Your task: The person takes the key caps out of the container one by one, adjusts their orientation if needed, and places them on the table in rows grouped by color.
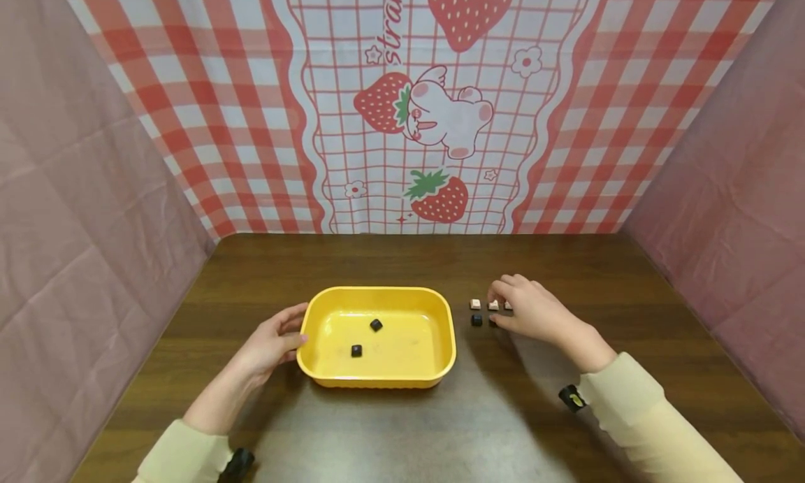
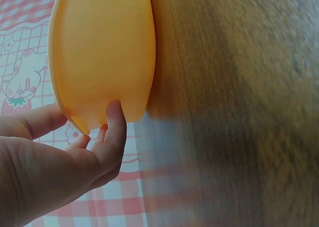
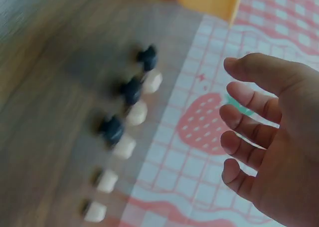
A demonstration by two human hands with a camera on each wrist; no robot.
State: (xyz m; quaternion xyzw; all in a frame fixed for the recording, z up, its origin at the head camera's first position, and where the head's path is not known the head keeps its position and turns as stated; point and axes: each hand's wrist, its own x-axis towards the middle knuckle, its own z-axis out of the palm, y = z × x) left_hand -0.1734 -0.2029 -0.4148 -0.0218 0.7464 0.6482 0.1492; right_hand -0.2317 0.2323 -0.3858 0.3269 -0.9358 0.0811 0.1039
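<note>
small, hard, light black and cream cube pieces in two rows under the loosely spread, empty right hand, likely slippery and best pinched singly by opposite sides; left hand relaxed, fingertips against the near end of the yellow plastic tray.

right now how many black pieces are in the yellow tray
2. One black piece lies near the middle of the yellow tray, the other black piece a little nearer the person and to the left. More black pieces lie outside, by the right hand.
</note>
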